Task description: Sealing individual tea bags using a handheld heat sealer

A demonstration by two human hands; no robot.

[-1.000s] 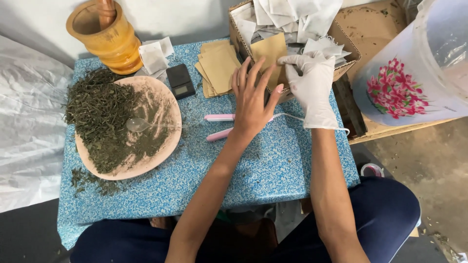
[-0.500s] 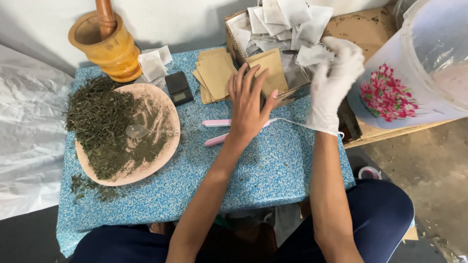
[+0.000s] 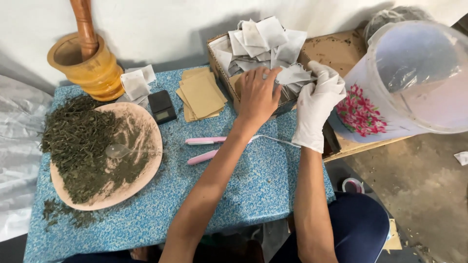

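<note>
Left hand [image 3: 258,95], bare, is laid palm-down over the near edge of the cardboard box [image 3: 220,65], fingers spread narrow across the sachets inside; can't tell if it actually pinches anything. Right hand [image 3: 317,104], in a white glove, is closed around one white sachet [image 3: 292,74], held just above the box's near rim, touching the left hand's fingertips.

Change over the last second: both hands were lower, over the brown paper stack and the pink tool; now they've moved up and into the box. The right hand went from loosely open on the box edge to gripping a sachet. Reads as a sachet being picked from or sorted into the pile, judgement only.

Box is heaped with white sachets [image 3: 263,39], standing at the far right corner of the surface [image 3: 253,195].

Outward from there:
- pink tweezers-type tool [image 3: 207,148] on the surface just under the left forearm, thin white cord trailing right
- stack of brown paper squares [image 3: 200,95] just left of the box
- small black scale [image 3: 162,106] beside the stack
- pink plate [image 3: 151,141] with dried green leaves [image 3: 73,141] and a spoon [image 3: 117,151], left side
- wooden mortar with pestle [image 3: 87,63], far left corner
- translucent plastic bucket [image 3: 414,83] with flower print, right of the box, off the surface
</note>
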